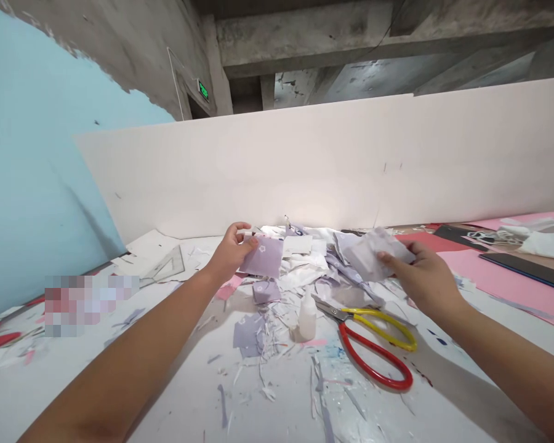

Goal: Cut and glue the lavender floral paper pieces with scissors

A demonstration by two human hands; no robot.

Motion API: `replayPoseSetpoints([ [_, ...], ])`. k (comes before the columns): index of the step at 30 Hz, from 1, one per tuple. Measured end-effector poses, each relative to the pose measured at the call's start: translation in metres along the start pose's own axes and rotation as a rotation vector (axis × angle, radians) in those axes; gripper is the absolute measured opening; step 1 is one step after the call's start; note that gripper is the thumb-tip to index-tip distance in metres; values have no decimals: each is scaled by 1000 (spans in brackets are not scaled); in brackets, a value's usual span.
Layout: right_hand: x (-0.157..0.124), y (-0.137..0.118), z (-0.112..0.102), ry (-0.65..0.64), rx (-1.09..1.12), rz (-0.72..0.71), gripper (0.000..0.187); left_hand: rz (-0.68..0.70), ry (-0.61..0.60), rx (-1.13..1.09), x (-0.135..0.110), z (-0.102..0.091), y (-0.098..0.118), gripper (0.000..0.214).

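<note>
i have my left hand with its grip closed on a lilac paper square, pinching the top corner, over the middle of the desk near the far edge. my right hand grips a crumpled pale paper piece above a heap of paper scraps. in front of the heap, red-and-yellow scissors lie just beside a small white squeeze bottle. pink card covers the desk's right edge.
</note>
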State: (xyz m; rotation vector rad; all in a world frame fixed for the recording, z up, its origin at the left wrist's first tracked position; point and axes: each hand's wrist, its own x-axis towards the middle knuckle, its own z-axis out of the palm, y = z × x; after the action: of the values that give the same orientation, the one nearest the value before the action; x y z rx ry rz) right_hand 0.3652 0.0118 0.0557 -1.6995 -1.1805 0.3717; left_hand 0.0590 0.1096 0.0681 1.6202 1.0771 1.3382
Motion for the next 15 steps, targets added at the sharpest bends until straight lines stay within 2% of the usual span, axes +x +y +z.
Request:
replayPoseSetpoints([
  [3,-14,-10,-2,22,371,1,27,51,-22,-110,-19,10,19,53],
  [5,-19,-15,-4,-25,682,-12,26,87,-28,-119,-37,19,36,48],
  [7,-23,-18,-8,-70,891,-52,28,136,-79,-132,-56,28,51,40],
  [9,-26,-19,-12,-107,950,-121,25,273,-77,-165,-71,35,63,32],
  [11,-31,-17,-15,-200,944,-205,21,423,21,-123,-78,42,69,29],
  [13,-35,-14,-14,-323,899,-258,22,490,87,-26,-80,52,71,26],
  [15,-39,-13,-11,-337,761,-265,30,498,21,37,-79,67,71,24],
])
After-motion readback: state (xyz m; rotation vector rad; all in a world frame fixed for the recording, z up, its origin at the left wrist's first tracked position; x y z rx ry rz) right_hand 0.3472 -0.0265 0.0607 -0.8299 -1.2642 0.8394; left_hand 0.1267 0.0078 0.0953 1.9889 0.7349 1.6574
